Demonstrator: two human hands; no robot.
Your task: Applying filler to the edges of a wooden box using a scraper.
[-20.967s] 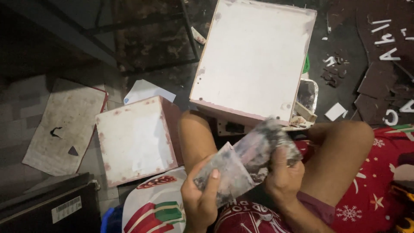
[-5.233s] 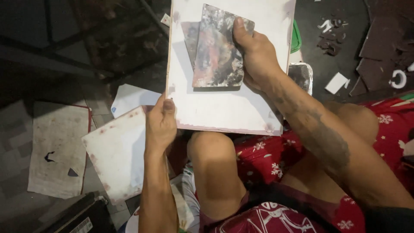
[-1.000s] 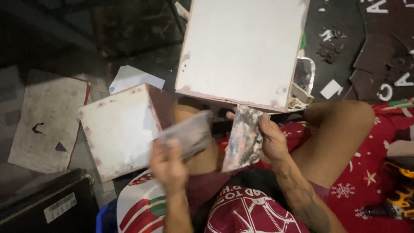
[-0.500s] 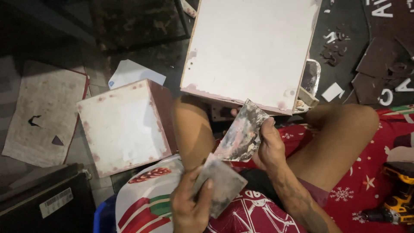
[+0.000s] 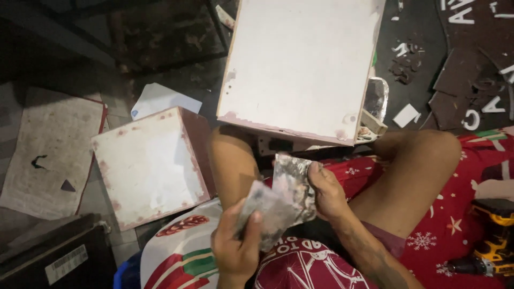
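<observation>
The left hand [image 5: 235, 246] gripped a worn grey sheet [image 5: 266, 214], thumb pressed on its face and fingers curled behind it. The right hand [image 5: 327, 192] pinched a second mottled sheet [image 5: 293, 184] by its right edge, thumb on the front, the other fingers hidden behind. The two sheets overlapped just above the person's lap, between the bent knees. Farther out, a large white board [image 5: 300, 64] lay over the legs, with a smaller white box [image 5: 147, 166] beside the left knee. A yellow drill [image 5: 490, 241] lay on the red cloth [image 5: 455, 230] to the right.
</observation>
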